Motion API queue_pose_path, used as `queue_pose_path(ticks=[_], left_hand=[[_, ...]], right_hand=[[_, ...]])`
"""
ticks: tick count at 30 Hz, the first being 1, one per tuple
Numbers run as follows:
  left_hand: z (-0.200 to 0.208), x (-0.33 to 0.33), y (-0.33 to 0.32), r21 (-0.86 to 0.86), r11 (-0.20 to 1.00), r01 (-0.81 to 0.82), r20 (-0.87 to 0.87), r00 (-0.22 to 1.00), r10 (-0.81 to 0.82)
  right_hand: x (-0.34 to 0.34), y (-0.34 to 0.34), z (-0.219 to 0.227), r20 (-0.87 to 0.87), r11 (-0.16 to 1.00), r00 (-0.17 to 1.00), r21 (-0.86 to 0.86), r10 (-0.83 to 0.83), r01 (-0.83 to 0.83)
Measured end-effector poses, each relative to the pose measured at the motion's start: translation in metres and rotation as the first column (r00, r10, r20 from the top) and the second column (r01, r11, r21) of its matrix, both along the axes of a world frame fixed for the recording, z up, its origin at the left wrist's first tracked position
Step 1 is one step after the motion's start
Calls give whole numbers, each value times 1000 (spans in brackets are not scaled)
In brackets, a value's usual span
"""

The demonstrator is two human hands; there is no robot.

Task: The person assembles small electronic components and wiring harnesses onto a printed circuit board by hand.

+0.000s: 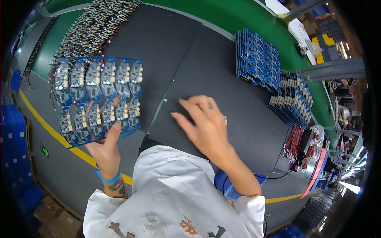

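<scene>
Panel: the blue circuit-board panel (93, 85), two rows of small curved boards, is held up at a tilt by the left hand (105, 152), well left of the right hand (206, 123).
Left grip: it's clasped by the lower edge, thumb laid on the populated face, fingers tucked behind.
Right grip: nothing seems to be held there; thumb and forefinger are parted above the worktop (246, 115).
Just left of the right fingertips: a couple of tiny pale bits (166, 100) can be spotted along the seam.
Beyond the left hand: a big spread of wired parts (95, 27) is laid out past the panel.
Out right of the right hand: blue panels are kept in a farther stack (258, 59) and a nearer stack (293, 99), with red wires (293, 142) closer in.
Holding tip: bare rims are best gripped tbh, so components aren't pressed; any wobble could be steadied by the free hand.
</scene>
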State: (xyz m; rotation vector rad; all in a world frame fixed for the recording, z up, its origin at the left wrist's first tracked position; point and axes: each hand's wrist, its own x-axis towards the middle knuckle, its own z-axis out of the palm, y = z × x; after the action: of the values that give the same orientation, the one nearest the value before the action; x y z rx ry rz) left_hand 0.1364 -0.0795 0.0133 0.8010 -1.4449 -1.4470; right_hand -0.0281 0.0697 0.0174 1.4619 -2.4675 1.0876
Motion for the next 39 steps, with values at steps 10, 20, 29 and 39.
queue_pose_path(ticks=[10, 20, 29, 39], left_hand=[[10, 7, -5, 154, 982, 110, -50, 993, -103], [13, -7, -3, 176, 973, 147, -65, 988, -138], [7, -8, 2, 140, 973, 184, -52, 983, -178], [3, -35, 25, 122, 802, 584, -191, 807, -559]], right_hand=[[-7, -46, -36, -151, 996, 987, -75, -57, 46], [-25, -57, -33, -207, 989, 968, 26, -139, 148], [-25, 42, -17, -31, 996, 998, 69, -48, 50], [-9, 37, -19, 177, 997, 981, 13, 77, -81]])
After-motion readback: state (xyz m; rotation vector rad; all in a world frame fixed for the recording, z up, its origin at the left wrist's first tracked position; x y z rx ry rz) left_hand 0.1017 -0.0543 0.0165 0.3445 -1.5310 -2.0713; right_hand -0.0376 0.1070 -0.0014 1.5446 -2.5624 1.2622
